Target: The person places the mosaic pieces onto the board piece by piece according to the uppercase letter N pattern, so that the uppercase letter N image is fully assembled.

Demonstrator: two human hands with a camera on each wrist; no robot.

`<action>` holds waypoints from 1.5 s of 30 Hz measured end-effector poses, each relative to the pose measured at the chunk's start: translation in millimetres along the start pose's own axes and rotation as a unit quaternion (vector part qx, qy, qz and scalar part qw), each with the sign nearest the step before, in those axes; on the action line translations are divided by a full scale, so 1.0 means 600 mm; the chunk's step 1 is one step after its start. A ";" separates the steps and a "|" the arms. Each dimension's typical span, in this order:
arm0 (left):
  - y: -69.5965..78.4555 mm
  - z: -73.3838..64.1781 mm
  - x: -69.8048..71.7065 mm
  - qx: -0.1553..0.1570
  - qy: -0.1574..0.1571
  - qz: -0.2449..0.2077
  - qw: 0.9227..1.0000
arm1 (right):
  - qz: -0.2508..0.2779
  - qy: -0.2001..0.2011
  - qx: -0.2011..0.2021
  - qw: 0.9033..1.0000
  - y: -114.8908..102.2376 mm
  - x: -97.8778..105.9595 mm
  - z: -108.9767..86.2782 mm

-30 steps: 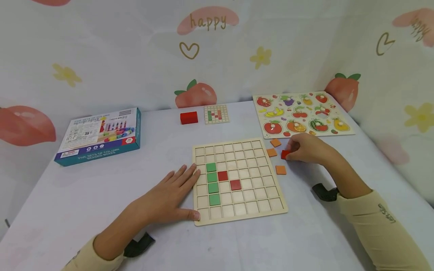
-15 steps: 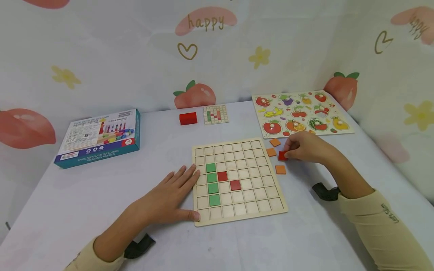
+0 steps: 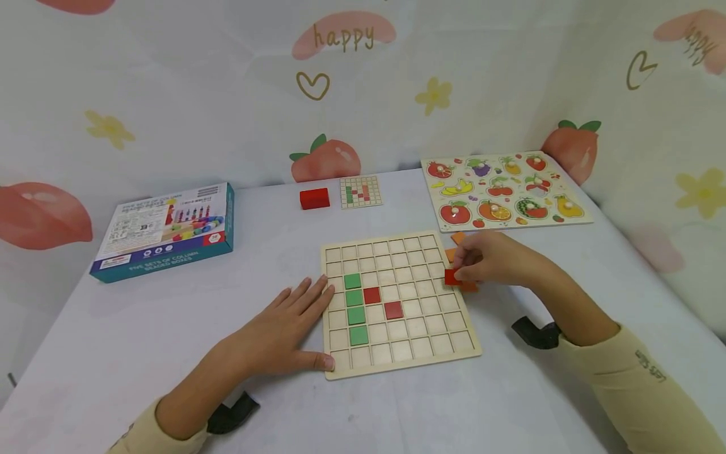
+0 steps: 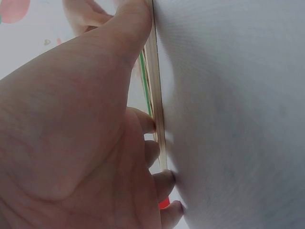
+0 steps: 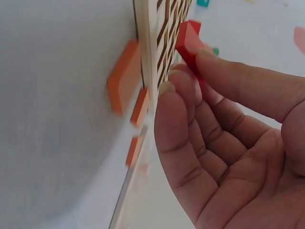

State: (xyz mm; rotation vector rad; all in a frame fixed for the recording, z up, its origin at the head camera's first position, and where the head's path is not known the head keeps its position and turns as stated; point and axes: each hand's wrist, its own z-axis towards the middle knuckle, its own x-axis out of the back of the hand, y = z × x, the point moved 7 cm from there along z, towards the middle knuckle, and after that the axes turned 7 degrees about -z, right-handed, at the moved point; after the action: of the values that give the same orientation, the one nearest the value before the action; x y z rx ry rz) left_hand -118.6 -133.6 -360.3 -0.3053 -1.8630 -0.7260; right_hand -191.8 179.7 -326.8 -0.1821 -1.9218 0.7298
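A wooden grid board [image 3: 403, 331] lies on the table, with several green tiles [image 3: 355, 315] in one column and two red tiles [image 3: 394, 309] in other cells. My left hand [image 3: 280, 334] rests beside it, fingers spread and straight, fingertips and thumb on its left edge. Between thumb and fingers my right hand [image 3: 499, 258] pinches a red square tile [image 5: 188, 45], which overlaps the board's right edge in the head view. Three orange tiles [image 5: 125, 78] lie next to that edge, partly hidden by the right hand in the head view.
Behind the board stand a red block [image 3: 314, 198] and a small card with a grid pattern [image 3: 362, 192]. A fruit knob puzzle [image 3: 505, 192] lies at the back right. The beaded-toy box [image 3: 167, 230] lies at the left.
My right hand has lifted the red tile from beside the orange tiles and brought it left and nearer, to the board's right edge. The left hand stays in place.
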 end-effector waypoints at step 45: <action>0.003 -0.004 0.004 -0.006 0.007 -0.002 1.000 | -0.068 0.034 0.073 0.994 -0.068 -0.006 -0.030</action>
State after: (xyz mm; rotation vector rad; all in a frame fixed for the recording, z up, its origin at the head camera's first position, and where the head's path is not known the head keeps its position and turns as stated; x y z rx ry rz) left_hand -116.9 -134.0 -357.2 -0.3038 -1.8473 -0.7404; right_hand -166.8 152.7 -301.1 0.0156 -1.7894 0.7602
